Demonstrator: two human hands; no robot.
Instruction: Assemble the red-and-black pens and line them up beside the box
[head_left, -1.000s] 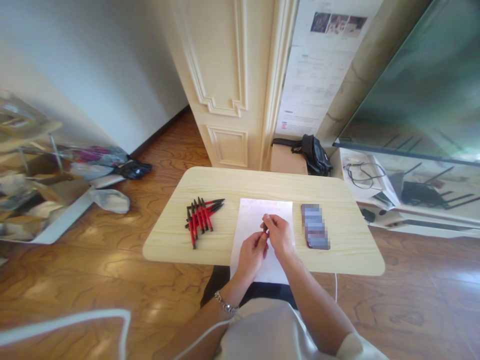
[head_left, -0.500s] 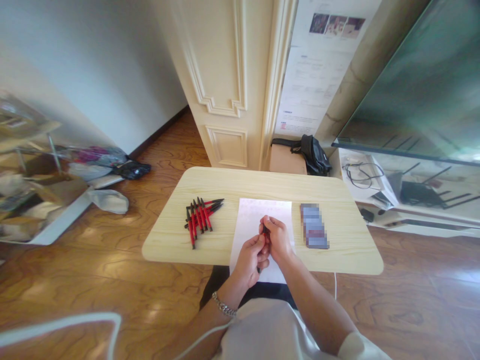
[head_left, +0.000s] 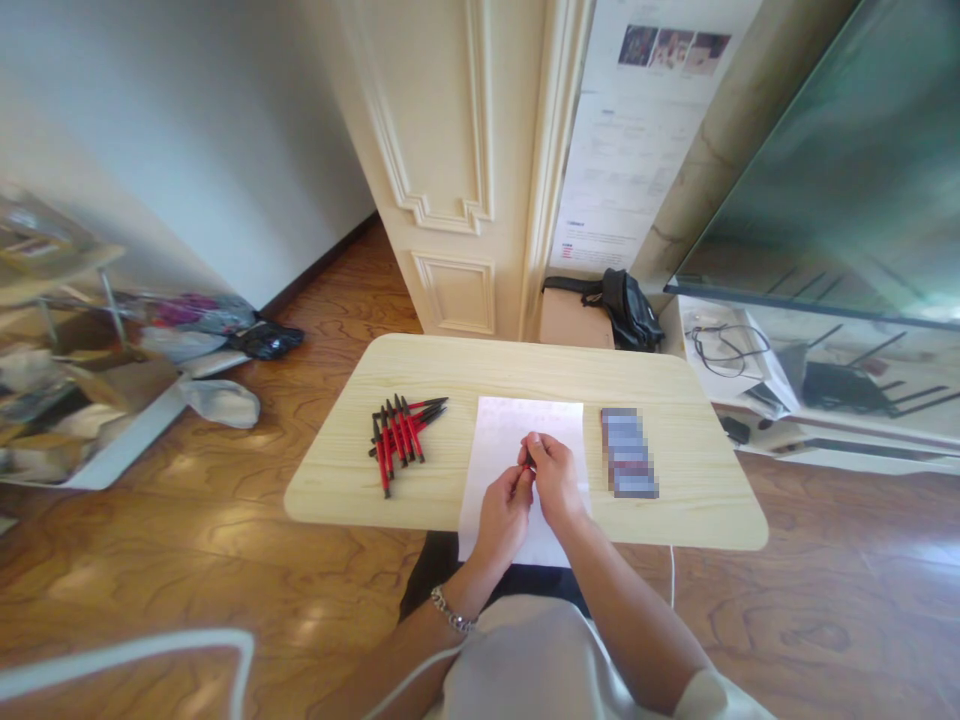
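My left hand (head_left: 502, 513) and my right hand (head_left: 553, 474) meet over a white sheet of paper (head_left: 517, 434) on a small pale wooden table (head_left: 450, 370). Both hands are closed on one red-and-black pen (head_left: 529, 460), of which only a short dark part shows between the fingers. A silver bracelet (head_left: 450, 610) sits on my left wrist. A pile of several red-and-black pens (head_left: 401, 432) lies on the table to the left of the paper. A blurred dark rectangle (head_left: 628, 452) lies to the right of the paper.
A cream panelled door (head_left: 450, 170) and a black bag on a box (head_left: 626, 308) stand behind the table. A glass TV stand with cables (head_left: 825, 380) is at the right. Bags and clutter (head_left: 150, 350) lie on the wooden floor at the left.
My hands have stayed together on the pen over the paper, shifting slightly; the left hand's fingers have risen a little along the pen. The pile of pens has not moved.
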